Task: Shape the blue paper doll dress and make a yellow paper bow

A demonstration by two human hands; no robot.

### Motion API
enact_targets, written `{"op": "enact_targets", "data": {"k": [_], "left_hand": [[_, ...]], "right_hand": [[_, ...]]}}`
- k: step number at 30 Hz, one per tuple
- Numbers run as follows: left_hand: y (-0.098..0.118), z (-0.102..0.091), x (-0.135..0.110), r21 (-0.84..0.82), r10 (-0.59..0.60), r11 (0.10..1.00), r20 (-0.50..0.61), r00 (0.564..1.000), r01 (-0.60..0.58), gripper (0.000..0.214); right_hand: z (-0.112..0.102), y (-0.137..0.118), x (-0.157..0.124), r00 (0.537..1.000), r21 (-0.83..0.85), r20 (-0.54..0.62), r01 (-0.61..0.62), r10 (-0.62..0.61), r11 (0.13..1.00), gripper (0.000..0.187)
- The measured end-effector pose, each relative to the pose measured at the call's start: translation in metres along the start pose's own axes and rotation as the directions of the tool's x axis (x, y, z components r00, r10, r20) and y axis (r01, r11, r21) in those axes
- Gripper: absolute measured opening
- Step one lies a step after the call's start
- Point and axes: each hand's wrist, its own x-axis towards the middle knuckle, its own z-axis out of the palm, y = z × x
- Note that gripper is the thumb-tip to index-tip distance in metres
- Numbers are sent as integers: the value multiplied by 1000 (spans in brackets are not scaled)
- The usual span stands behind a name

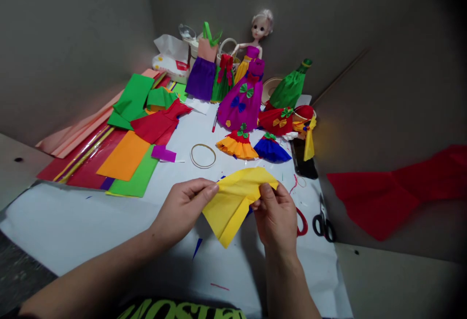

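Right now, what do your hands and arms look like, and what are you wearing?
The left hand and right hand are bare, with no gloves, rings or watch showing. The forearms show no sleeves. Below them is a dark top with bright yellow-green lettering.

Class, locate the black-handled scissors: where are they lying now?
In the head view, the black-handled scissors lie at right on the white paper sheet, beside the right hand.

White paper-covered table point(73, 231), w/ flat orange crepe sheet point(124, 156) & green crepe sheet point(136, 173) upper left, thin gold wire ring point(203, 156) centre, black-handled steel scissors point(324, 226) lower right.
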Motion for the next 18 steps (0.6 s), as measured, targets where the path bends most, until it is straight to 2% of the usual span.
{"op": "enact_targets", "data": {"k": [2, 4, 6, 8, 10, 13, 16, 18], "left_hand": [[1, -3, 0, -103, -81, 991, 63, 995, 88, 26], [2, -6, 1, -185, -145, 967, 176, 974, 177, 27], [3, -8, 1, -238, -189, 933, 311, 931, 269, 31], [5, -8, 2, -249, -220, 904, 426, 878, 347, 34], [7, -6, 2, -226, -234, 899, 479, 846, 376, 30], [7, -3, 1, -244, -236, 895, 451, 860, 374, 24], [5, 2, -2, -361, -225, 861, 360, 906, 357, 24], [4, 6, -5, -403, -200, 864, 279, 939, 303, 24]], "right_hand": [[-2, -3, 0, 1000, 24, 8, 4, -4, 1000, 29], [-5, -6, -1, 999, 3, 53, 2, -2, 1000, 27], [-7, -10, -5, 987, -76, 160, -19, 31, 997, 24], [-9, -13, -10, 955, -186, 284, -33, 86, 982, 22], [-9, -15, -15, 918, -283, 375, -24, 133, 959, 21], [-8, -16, -20, 894, -350, 419, -3, 160, 937, 21], [-9, -14, -19, 917, -322, 379, 4, 125, 947, 18], [-8, -13, -18, 928, -289, 360, 16, 94, 957, 14]]}}
